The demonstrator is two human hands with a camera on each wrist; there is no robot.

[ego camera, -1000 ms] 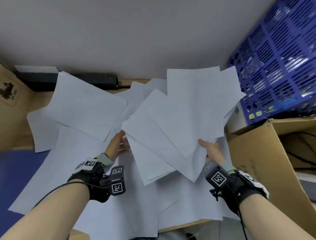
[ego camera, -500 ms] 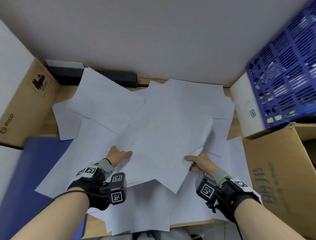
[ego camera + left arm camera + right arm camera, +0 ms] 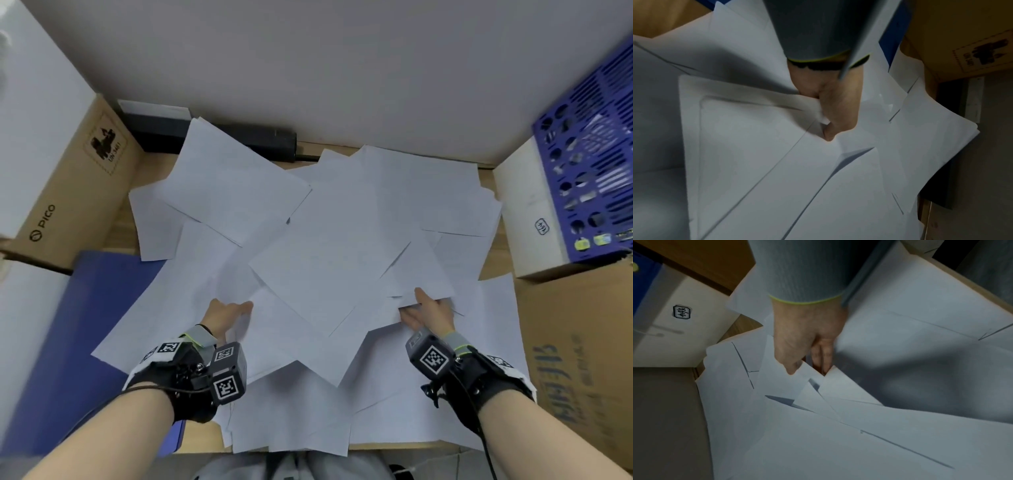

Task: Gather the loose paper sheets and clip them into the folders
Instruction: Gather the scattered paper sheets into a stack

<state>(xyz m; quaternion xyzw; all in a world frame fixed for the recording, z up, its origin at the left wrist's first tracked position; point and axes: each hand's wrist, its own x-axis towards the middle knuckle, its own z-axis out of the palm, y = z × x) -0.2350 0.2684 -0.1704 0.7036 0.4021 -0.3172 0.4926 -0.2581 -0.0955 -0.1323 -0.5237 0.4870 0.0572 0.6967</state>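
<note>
- Along the desk's left edge, a brown cardboard box (image 3: 73, 181) printed "PICO" stands against the wall, with a white box (image 3: 25, 318) just in front of it.
- Beside those boxes, a blue folder (image 3: 92, 329) lies flat on the desk (image 3: 157, 448), reaching to the front edge; the nearest sheets overlap its right side.
- At the back edge, a black bar-shaped device (image 3: 222, 137) lies along the wall, partly covered by a sheet.
- Over most of the desk, from back edge to front edge, the loose paper sheets (image 3: 329, 246) lie fanned at many angles, overlapping in several layers.
- Left of the pile's middle, the left hand (image 3: 224, 317) pinches the edge of the top bundle: in the left wrist view the thumb lies on top and the other fingers are tucked under the paper (image 3: 756, 146).
- Right of the pile's middle, the right hand (image 3: 426, 310) grips the same bundle's opposite edge; the right wrist view shows the thumb (image 3: 791, 366) on top and at least 2 fingers slid beneath the sheets.
- Near the right edge, a white box (image 3: 527, 212) stands by the back corner, with a blue perforated crate (image 3: 589, 164) touching its right side.
- By the front right corner, a large brown cardboard carton (image 3: 582, 359) stands just beside the desk.
</note>
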